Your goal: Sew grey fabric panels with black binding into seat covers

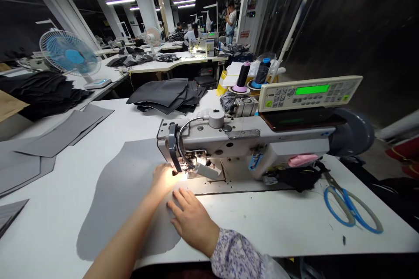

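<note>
A large grey fabric panel (114,192) with a curved outline lies on the white table, its right edge at the needle area of a sewing machine (212,139). My left hand (163,178) rests on the panel's edge beside the presser foot, under the bright lamp. Glare and the machine's dark lever cover its fingertips, so its grip is unclear. Nearer to me, my right hand (195,221) lies flat, fingers spread, across the panel's right edge and the table. A small white lamp or tube (207,171) angles out in front of the needle area.
Blue-handled scissors (348,209) lie at the right. Dark panels (166,93) are stacked behind the machine, and grey pieces (62,133) lie left. Thread cones (244,74), a control panel (310,92) and a fan (73,56) stand farther back. Other people are in the background.
</note>
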Tool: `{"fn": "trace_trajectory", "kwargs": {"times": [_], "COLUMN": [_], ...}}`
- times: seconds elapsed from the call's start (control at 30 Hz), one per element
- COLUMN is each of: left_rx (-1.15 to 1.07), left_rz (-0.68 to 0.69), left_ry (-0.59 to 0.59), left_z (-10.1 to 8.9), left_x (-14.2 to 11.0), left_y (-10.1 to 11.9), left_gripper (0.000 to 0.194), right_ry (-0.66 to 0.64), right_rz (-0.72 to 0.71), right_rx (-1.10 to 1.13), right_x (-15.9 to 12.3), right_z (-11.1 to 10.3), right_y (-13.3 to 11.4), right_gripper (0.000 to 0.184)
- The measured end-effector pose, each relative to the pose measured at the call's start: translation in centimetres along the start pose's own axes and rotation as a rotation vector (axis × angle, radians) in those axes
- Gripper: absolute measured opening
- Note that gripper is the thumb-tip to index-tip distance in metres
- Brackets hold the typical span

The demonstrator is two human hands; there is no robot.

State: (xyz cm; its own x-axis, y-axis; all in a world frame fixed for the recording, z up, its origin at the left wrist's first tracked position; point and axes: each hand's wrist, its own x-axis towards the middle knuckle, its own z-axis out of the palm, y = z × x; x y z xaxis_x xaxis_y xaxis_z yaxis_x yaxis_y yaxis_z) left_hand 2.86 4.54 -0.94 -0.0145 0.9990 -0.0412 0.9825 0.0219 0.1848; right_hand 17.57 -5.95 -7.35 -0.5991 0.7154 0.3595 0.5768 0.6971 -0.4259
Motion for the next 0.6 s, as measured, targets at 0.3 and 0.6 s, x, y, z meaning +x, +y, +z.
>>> {"fn": "trace_trajectory", "kwargs": {"times": [0.3, 0.6], "left_rx": [-0.057, -0.12], "left_rz": [-0.035, 0.013], "left_ry": [0.025, -0.023], "left_z": [0.3, -0.3], "left_x": [0.0, 0.1], "left_y": [-0.1, -0.3], "left_gripper": [0.018, 0.021], "right_ry": [-0.004, -0.165], "right_rz": [0.027, 0.591], "right_rx": [0.099, 1.049], "right_x": [0.0, 2.8], "right_z": [-0.7, -0.9], "right_y": [-0.4, 1.3], "right_gripper": [0.046, 0.05]}}
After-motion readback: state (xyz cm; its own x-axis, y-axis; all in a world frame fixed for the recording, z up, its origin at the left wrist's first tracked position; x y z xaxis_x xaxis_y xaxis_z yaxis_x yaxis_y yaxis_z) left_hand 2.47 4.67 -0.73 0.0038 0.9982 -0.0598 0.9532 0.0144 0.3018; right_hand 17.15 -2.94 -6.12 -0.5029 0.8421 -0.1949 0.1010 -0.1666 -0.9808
